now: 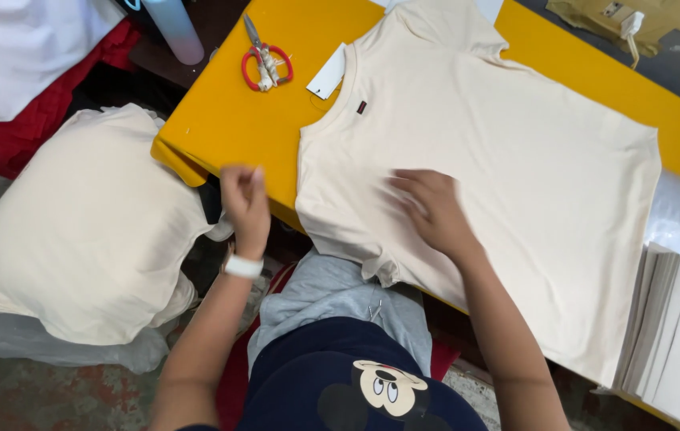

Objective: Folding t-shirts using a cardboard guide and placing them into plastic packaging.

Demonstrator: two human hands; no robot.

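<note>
A bright yellow table [228, 120] runs at a slant across the view. A cream T-shirt [515, 160] lies spread flat over most of it, its hem hanging over the near edge. A white paper tag [328, 73] lies at the shirt's collar. Red-handled scissors [266, 62] rest near the far left corner, apart from the shirt.

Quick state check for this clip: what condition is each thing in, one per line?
T-shirt: spread flat on yellow table, tag attached.
Right hand: pressing on the shirt.
Left hand: raised beside the table edge, fingers pinched.
Scissors: closed, lying on the table.
Garment pile: stacked, folded.
</note>
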